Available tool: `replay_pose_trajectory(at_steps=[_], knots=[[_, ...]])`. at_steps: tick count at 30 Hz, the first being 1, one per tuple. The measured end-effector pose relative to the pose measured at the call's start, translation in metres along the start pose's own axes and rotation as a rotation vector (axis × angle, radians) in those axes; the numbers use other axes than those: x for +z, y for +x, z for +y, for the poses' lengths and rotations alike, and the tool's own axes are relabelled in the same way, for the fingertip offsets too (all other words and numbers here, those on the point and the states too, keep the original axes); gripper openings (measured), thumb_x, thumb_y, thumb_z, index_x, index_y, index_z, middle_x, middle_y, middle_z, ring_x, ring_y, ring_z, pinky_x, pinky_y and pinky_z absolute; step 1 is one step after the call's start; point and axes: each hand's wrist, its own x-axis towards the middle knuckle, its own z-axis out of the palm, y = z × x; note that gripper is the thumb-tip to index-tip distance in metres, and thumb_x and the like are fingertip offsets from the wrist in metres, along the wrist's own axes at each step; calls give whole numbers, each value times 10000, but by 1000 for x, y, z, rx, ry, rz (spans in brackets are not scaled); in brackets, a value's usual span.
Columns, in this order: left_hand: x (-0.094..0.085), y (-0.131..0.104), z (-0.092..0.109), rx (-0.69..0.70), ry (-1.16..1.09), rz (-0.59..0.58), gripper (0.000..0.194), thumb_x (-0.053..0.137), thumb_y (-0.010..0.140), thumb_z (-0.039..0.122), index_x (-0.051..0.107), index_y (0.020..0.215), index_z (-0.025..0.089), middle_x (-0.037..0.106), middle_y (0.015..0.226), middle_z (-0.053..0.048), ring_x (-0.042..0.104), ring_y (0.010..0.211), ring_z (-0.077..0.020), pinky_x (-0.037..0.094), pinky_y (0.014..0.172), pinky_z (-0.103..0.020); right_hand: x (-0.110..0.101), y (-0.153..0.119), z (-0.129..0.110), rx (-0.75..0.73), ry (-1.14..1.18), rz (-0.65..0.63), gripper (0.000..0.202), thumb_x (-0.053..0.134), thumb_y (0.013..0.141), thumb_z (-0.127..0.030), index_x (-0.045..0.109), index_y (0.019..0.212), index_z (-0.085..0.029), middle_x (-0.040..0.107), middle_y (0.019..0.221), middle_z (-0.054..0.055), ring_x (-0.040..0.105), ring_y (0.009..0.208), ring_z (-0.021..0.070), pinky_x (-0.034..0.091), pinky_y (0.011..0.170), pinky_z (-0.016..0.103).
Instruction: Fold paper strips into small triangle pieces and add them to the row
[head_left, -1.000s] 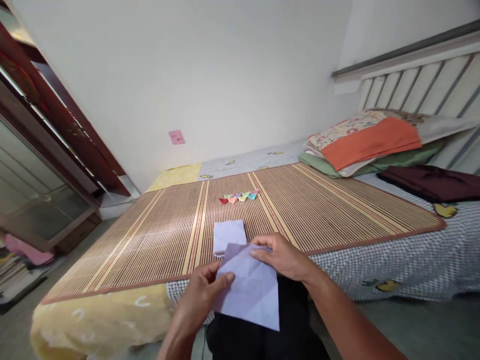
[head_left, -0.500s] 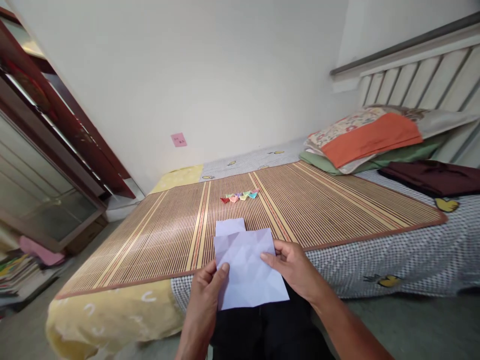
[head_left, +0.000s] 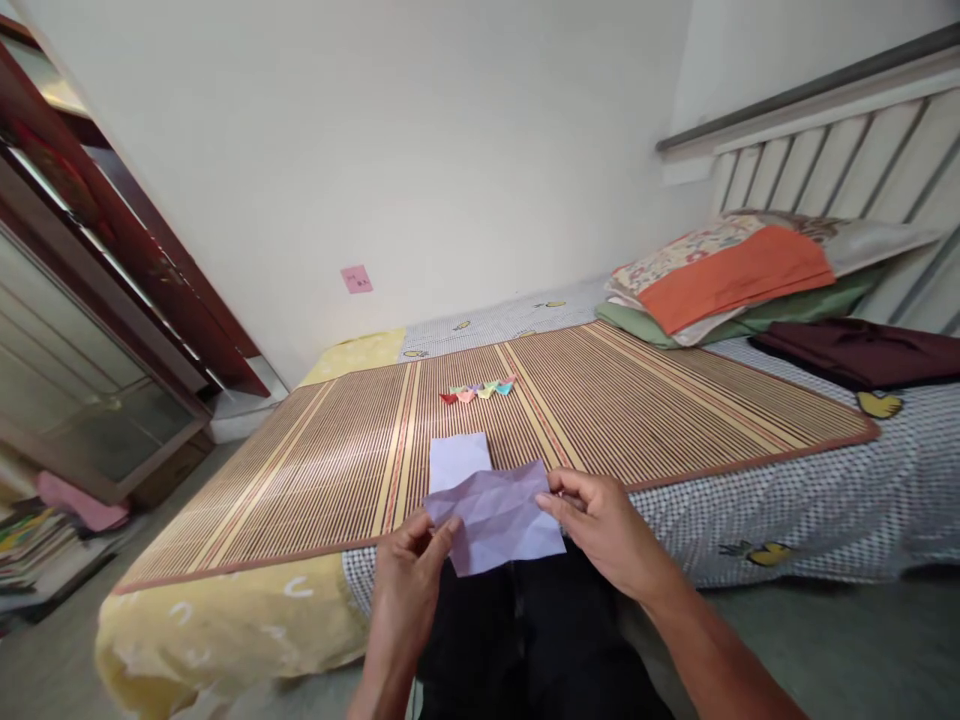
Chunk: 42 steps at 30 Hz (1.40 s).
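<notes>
A creased pale purple sheet of paper (head_left: pixel 496 520) is held above my lap at the bed's edge. My left hand (head_left: pixel 416 560) pinches its left edge between thumb and fingers. At the right edge, my right hand (head_left: pixel 589 515) grips it the same way. The sheet is tilted, its upper part shaded. Just beyond it, a second pale purple paper (head_left: pixel 457 458) lies on the mat, its near part hidden behind the held sheet. Farther back rests a row of several small folded paper pieces (head_left: pixel 478 391) in red, pink, yellow, blue and other colours.
A striped bamboo mat (head_left: pixel 322 470) covers the bed. Pillows (head_left: pixel 735 280) and a dark maroon folded cloth (head_left: pixel 855 350) lie at the right, near the white slatted headboard (head_left: pixel 825 170). A pink note (head_left: pixel 356 279) is on the wall. Books (head_left: pixel 37 550) are stacked at far left.
The held sheet has tipped so that it looks shorter and more shaded, its lower edge now higher. More of the paper on the mat shows. Both hands keep their grip.
</notes>
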Motion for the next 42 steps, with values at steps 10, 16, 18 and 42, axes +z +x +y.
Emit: replay_pose_trajectory(at_steps=[10, 16, 18, 42], knots=[[0, -3, -1, 50, -29, 144, 351, 845, 769, 423, 645, 611, 181, 680, 828, -33, 631, 876, -206, 487, 817, -271, 3, -2, -6, -57, 50, 52, 288, 703, 906, -353, 573, 689, -214, 608, 815, 15, 609, 788, 196, 483, 725, 301], [10, -11, 0, 158, -76, 332, 318, 889, 710, 384, 648, 715, 178, 659, 1311, -130, 670, 1111, -284, 533, 893, -329, 25, -2, 12, 58, 494, 182, 285, 850, 767, -356, 661, 929, -217, 664, 1271, 99, 701, 1032, 250, 552, 924, 381], [13, -15, 1, 203, -67, 294, 260, 869, 750, 338, 671, 820, 184, 610, 1414, -135, 688, 1077, -259, 555, 878, -324, 30, -3, 15, 104, 572, 171, 506, 873, 739, -362, 644, 1172, -234, 699, 1236, 105, 706, 1072, 269, 554, 948, 415], [39, -26, -15, -122, -91, -187, 344, 840, 760, 455, 716, 662, 149, 621, 557, -17, 514, 533, -146, 404, 548, -254, 5, -1, -16, 85, 70, -115, 405, 908, 642, -212, 780, 1027, -223, 768, 958, 38, 678, 916, 247, 524, 823, 349]])
